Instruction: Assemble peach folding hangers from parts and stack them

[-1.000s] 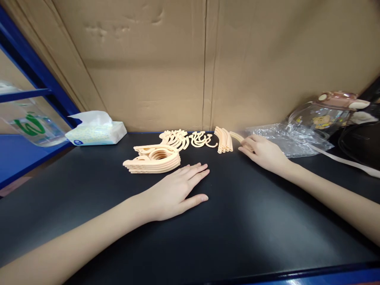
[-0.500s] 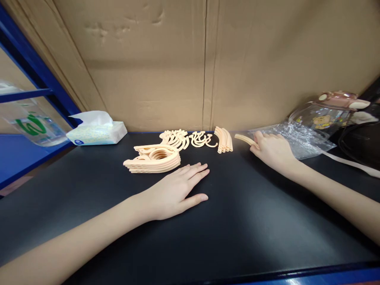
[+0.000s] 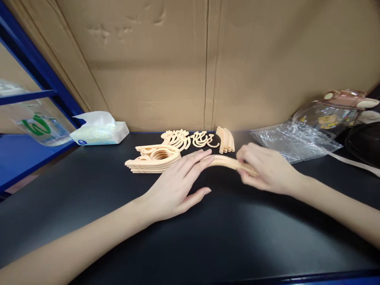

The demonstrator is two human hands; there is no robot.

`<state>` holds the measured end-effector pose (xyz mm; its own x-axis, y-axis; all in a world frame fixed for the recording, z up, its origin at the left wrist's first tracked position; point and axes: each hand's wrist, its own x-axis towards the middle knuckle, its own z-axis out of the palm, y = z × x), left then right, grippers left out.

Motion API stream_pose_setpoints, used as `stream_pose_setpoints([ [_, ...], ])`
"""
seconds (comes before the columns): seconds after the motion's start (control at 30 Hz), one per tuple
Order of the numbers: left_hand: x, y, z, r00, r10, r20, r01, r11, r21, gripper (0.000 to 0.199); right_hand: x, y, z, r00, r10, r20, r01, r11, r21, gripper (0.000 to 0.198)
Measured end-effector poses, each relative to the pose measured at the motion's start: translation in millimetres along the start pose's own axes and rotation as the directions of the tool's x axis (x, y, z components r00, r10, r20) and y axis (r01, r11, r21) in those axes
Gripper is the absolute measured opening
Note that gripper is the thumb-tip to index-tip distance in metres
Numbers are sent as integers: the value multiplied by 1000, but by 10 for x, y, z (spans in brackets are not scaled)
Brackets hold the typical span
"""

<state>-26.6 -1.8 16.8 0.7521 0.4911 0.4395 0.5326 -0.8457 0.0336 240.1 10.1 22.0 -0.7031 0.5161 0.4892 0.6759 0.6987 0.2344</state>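
Evidently, the black tabletop [image 3: 190, 257] spreads beneath both arms. The left hand [image 3: 178, 186] is open, palm downward, with its fingers stretched forward and its thumb set apart. The right hand [image 3: 265, 168] is bent closed in a grip. Just beyond the left hand lies a stack of beige frames [image 3: 157, 164]. Smaller than this, a curved beige piece [image 3: 224, 160] is pinched at one end by the right hand; its other end reaches the left fingertips, but whether they touch, I cannot tell. Farther back are small hooks [image 3: 203, 138].
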Motion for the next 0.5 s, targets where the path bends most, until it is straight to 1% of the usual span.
stream_pose_setpoints([
  [0.07, 3, 2, -11, 999, -16, -36, 16, 1000, 4, 50, 4, -133, 17, 991, -130, 18, 129, 991, 15, 6],
  [0.17, -1, -6, -6, 1000, -19, -11, 19, 1000, -12, 35, 1, -249, 28, 980, -199, 14, 198, 980, 30, 8],
  [0.23, -3, -14, 11, 1000, -8, 22, 9, 999, -33, 24, -5, -273, 29, 978, -207, 9, 206, 977, 58, 8],
  [0.3, -1, -19, 32, 999, -10, 51, 12, 999, -50, 19, -14, -271, 34, 979, -202, 20, 199, 976, 92, 7],
  [0.5, 3, -17, 48, 992, -41, 121, 51, 996, -74, 21, -32, -238, 89, 978, -180, 109, 163, 975, 149, 7],
])
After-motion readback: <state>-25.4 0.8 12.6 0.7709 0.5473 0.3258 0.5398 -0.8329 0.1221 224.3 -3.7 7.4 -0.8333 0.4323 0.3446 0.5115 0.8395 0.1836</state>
